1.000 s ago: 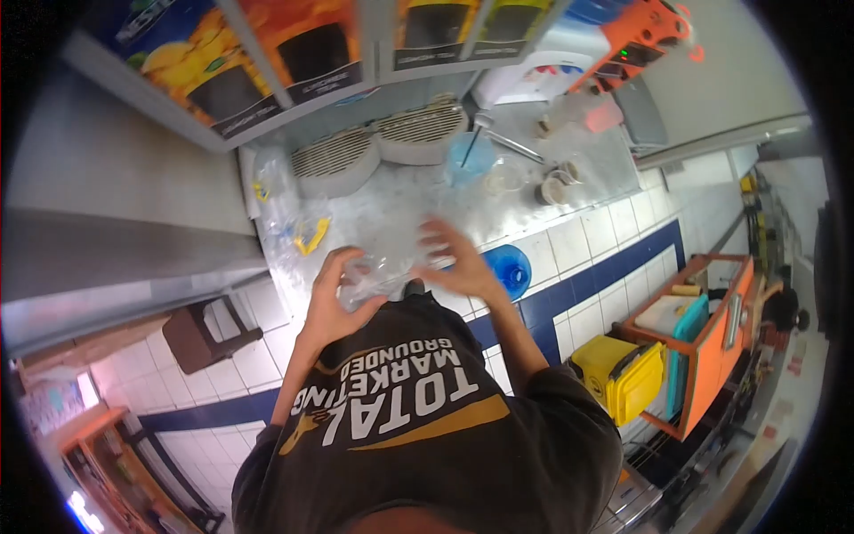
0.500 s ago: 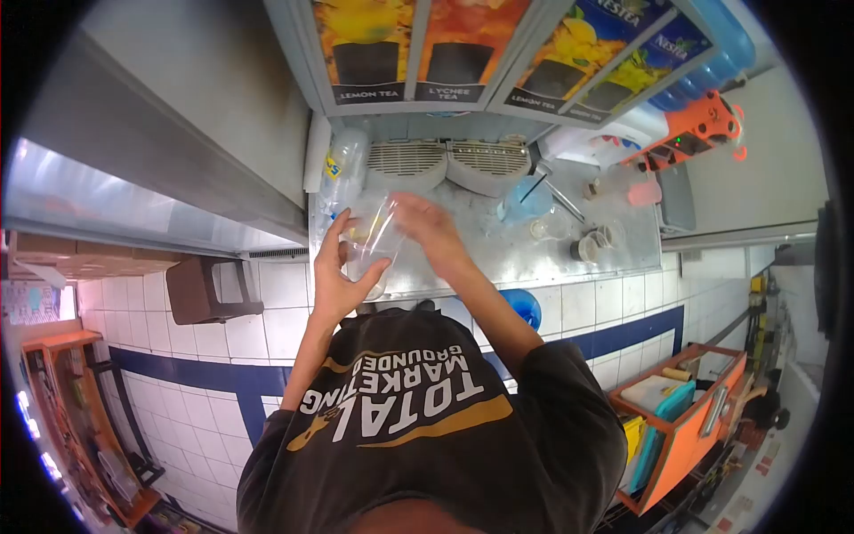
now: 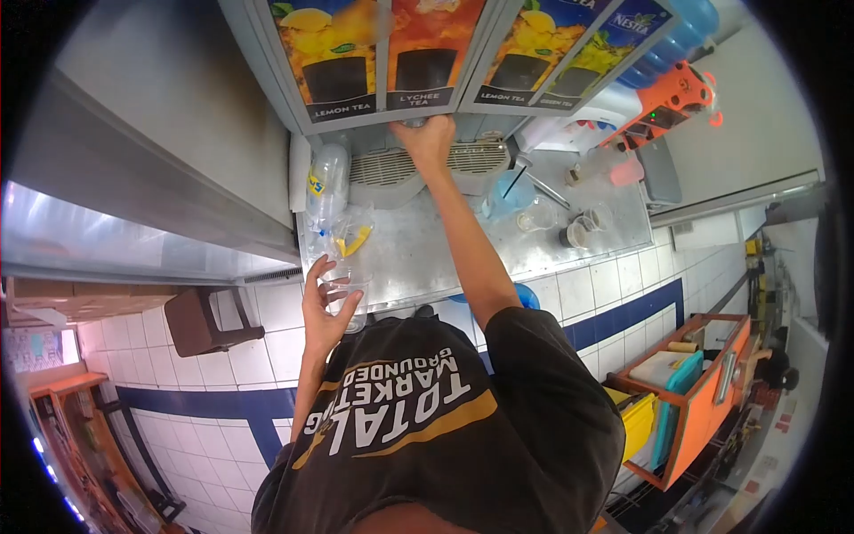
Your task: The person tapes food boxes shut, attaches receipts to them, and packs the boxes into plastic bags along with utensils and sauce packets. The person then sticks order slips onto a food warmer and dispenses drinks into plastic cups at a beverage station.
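My left hand (image 3: 326,307) is at the counter's front left, its fingers curled around clear plastic cups (image 3: 350,289). A clear plastic wrapper with a yellow print (image 3: 354,240) lies just beyond them. Under the drink dispenser's lower edge (image 3: 378,116), my right hand (image 3: 431,141) is raised with closed fingers. A glassy bit of what looks like a clear plastic cup (image 3: 413,123) shows at its fingertips; the dispenser front and the hand hide most of it. Below that hand are the grey drip trays (image 3: 387,169).
A clear bottle (image 3: 329,182) lies at the counter's left. To the right are a blue pitcher (image 3: 509,194) with a dark stick, small cups (image 3: 578,233) and a pink cup (image 3: 626,172). An orange device (image 3: 672,111) hangs at the back right. A brown bin (image 3: 209,320) stands left.
My right hand has left the clear plastic by my left hand and moved up and away, under the dispenser. My left hand has come slightly nearer my body. The view has shifted a little.
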